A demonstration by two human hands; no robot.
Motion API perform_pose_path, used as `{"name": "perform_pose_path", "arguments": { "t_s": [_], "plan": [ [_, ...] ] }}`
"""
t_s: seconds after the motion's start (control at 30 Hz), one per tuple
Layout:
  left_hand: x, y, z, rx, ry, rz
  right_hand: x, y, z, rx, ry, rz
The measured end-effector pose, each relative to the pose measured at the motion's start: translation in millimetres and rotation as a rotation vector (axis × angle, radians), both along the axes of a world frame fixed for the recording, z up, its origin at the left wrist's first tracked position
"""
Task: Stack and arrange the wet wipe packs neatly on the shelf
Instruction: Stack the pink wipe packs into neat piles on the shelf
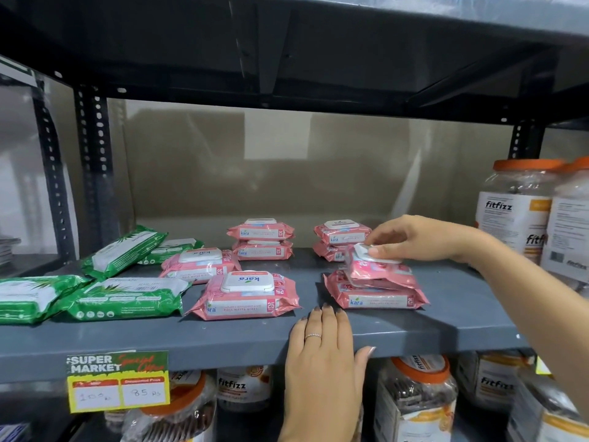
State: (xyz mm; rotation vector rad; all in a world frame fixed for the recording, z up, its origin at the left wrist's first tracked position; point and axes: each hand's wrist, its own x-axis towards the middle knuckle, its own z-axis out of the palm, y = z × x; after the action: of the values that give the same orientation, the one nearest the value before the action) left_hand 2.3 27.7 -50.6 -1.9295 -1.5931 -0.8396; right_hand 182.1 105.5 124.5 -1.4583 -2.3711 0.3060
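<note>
Right hand [401,240] pinches the tilted top pink pack [379,269] on the stack near the shelf's [223,339] front-right edge; left hand [322,342] flat, fingers spread over the front lip, holding nothing; bare strip between stacks – green packs [124,295] crowd the left end.

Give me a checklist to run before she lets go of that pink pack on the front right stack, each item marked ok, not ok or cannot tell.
1. Right hand has a grip on the top pink pack: ok, fingertips on its white lid.
2. Top pack square with the pack below: not ok, it sits tilted and skewed.
3. Left hand clear of the stack: ok, it rests on the shelf front edge.
4. Back right stack clear of the top pack: cannot tell, they overlap in view.
5. Loose pink pack in front still unstacked: not ok.
6. Green packs tidy: not ok, they overlap at angles.
</note>
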Motion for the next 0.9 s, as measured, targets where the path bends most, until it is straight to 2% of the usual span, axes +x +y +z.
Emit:
{"name": "perform_pose_path", "arguments": {
  "t_s": [0.1, 0.2, 0.3, 0.37, 0.47, 0.53, 0.67, 0.9],
  "plan": [
    [-0.1, 0.0, 0.3, -0.007, -0.004, -0.004, 1.3, 0.0, -0.5, 0.041, -0.067, -0.012],
    [-0.1, 0.5, -0.2, -0.005, 0.002, -0.002, 9.5, 0.8, -1.2, -0.119, 0.067, 0.066],
    [0.0, 0.3, -0.6, -0.010, -0.001, -0.007, 12.3, 2.7, -2.3, -0.139, 0.114, 0.073],
    [0.2, 0.1, -0.6, -0.016, -0.001, -0.007, 8.2, 1.6, -1.3, -0.068, 0.077, 0.028],
    [0.0, -0.1, -0.4, -0.029, 0.000, -0.007, -9.2, -5.8, 1.4, 0.192, -0.199, -0.128],
    [-0.1, -0.5, -0.4, -0.045, -0.005, -0.011, -23.7, -8.3, -1.7, 0.321, -0.314, -0.235],
    [0.3, -2.5, 1.5, -0.056, -0.024, -0.021, -39.6, -7.5, -8.7, 0.409, -0.333, -0.381],
    [0.4, -6.9, 7.3, -0.121, -0.031, -0.013, -46.0, -12.1, -15.2, 0.469, -0.354, -0.441]
  ]
}}
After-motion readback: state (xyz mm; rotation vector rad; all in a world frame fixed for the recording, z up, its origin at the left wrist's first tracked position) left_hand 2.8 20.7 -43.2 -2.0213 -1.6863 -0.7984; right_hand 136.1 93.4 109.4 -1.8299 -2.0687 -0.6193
